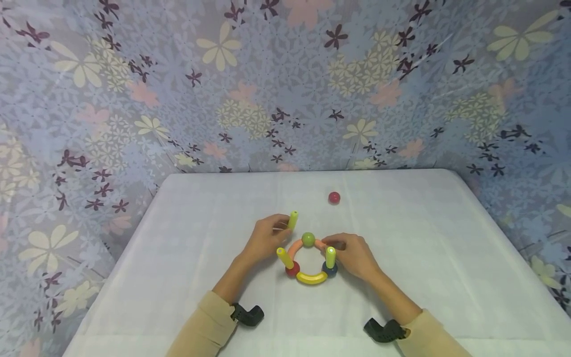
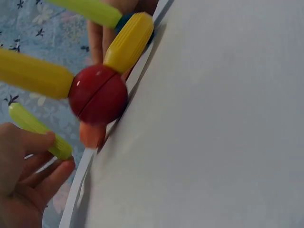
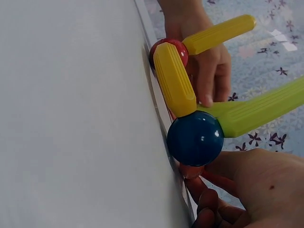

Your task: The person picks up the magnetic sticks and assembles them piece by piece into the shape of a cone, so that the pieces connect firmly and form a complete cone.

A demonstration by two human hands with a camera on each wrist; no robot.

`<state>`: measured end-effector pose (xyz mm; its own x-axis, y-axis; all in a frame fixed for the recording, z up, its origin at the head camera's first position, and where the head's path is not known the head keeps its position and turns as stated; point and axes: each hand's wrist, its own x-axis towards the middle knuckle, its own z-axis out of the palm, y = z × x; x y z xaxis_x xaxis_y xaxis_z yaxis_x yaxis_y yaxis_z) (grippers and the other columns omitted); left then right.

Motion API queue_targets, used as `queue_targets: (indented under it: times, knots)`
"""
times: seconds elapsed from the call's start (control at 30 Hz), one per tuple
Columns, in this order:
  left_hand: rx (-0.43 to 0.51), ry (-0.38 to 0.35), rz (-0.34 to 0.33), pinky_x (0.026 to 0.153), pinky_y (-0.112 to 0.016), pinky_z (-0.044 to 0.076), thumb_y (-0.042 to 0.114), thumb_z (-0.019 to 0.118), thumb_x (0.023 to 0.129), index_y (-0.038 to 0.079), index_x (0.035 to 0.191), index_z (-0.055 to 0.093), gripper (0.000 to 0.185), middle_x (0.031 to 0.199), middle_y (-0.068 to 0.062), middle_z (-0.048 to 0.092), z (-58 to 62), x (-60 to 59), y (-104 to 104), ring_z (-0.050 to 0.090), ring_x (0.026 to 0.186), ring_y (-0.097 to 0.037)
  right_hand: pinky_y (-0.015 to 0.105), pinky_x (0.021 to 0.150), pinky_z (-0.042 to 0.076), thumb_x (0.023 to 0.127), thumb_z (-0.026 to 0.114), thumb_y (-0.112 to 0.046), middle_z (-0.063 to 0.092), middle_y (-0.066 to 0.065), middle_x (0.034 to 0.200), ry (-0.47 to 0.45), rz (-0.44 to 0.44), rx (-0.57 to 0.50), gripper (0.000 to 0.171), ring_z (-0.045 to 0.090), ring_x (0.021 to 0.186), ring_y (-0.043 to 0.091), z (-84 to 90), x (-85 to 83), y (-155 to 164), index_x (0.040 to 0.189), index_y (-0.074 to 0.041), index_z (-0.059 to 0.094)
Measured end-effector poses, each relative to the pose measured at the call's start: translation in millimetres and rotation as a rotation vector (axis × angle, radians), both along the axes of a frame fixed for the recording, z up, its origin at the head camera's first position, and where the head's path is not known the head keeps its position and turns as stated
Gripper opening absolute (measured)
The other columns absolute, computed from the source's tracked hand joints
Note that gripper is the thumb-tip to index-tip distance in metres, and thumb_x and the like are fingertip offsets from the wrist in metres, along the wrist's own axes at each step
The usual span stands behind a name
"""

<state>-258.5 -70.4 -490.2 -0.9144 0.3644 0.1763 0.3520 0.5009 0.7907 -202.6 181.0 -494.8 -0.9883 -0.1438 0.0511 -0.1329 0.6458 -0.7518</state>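
Head view: a loose red ball (image 1: 334, 198) lies at one o'clock from the toy ring (image 1: 311, 260) on the white table (image 1: 446, 258). The left hand (image 1: 266, 239) pinches a lime stick (image 1: 292, 220); the right hand (image 1: 353, 256) grips the ring's orange arc.

Left wrist view: fingers (image 2: 35, 142) pinch the lime stick (image 2: 39, 130) at eight o'clock from the ring's red ball (image 2: 98, 95).

Right wrist view: curled fingers (image 3: 209, 199) below the blue ball (image 3: 195, 138). No writing shows.

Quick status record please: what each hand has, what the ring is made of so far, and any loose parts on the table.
left hand: pinches a lime stick, off the ring
right hand: grips the ring's right side, at the orange arc
ring: green ball at back, red ball front left, blue ball front right, yellow arc joining the front two
uprights: yellow stick on red ball, lime stick on blue ball
loose: red ball farther back on the table
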Motion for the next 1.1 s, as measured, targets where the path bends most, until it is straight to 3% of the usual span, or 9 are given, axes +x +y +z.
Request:
queue_targets:
  times: [0.33, 0.63, 0.87, 1.1]
  knots:
    - [0.17, -0.032, -0.08, 0.082, -0.025, 0.052, 0.014, 0.074, 0.086, 0.013, 0.115, 0.065, 0.03, 0.108, 0.0, 0.068, 3.6, 2.1, 18.4, 0.066, 0.096, -0.013, 0.05, 0.089, 0.048, 0.081, 0.078, -0.031, 0.07, -0.002, 0.107, 0.026, 0.014, -0.004, 0.029, 0.06, 0.11, 0.026, 0.8, -2.0, 1.0, 0.106, -0.017, 0.074]
    - [0.149, -0.003, -0.094, 0.084, -0.026, 0.051, 0.021, 0.074, 0.086, 0.022, 0.111, 0.067, 0.026, 0.102, 0.011, 0.068, -2.3, 4.9, 22.9, 0.065, 0.095, -0.006, 0.051, 0.091, 0.046, 0.082, 0.077, -0.03, 0.07, -0.002, 0.107, 0.028, 0.017, 0.002, 0.028, 0.059, 0.112, 0.026, 1.1, -1.1, 0.0, 0.106, -0.016, 0.074]
    - [0.148, -0.015, -0.142, 0.086, -0.025, 0.05, 0.022, 0.072, 0.088, 0.016, 0.118, 0.068, 0.031, 0.108, 0.007, 0.069, -3.2, 8.2, 26.7, 0.063, 0.1, -0.007, 0.053, 0.092, 0.045, 0.082, 0.077, -0.031, 0.07, -0.002, 0.107, 0.028, 0.018, -0.001, 0.028, 0.058, 0.113, 0.027, 0.7, -1.2, -0.9, 0.106, -0.016, 0.074]
    - [0.122, -0.056, -0.129, 0.085, -0.024, 0.05, 0.02, 0.07, 0.089, 0.015, 0.121, 0.067, 0.033, 0.112, 0.004, 0.068, -6.8, 10.2, 25.6, 0.063, 0.103, -0.009, 0.054, 0.093, 0.043, 0.082, 0.077, -0.031, 0.069, -0.002, 0.108, 0.021, 0.014, 0.006, 0.028, 0.057, 0.114, 0.027, 0.5, -0.1, -1.0, 0.106, -0.017, 0.074]
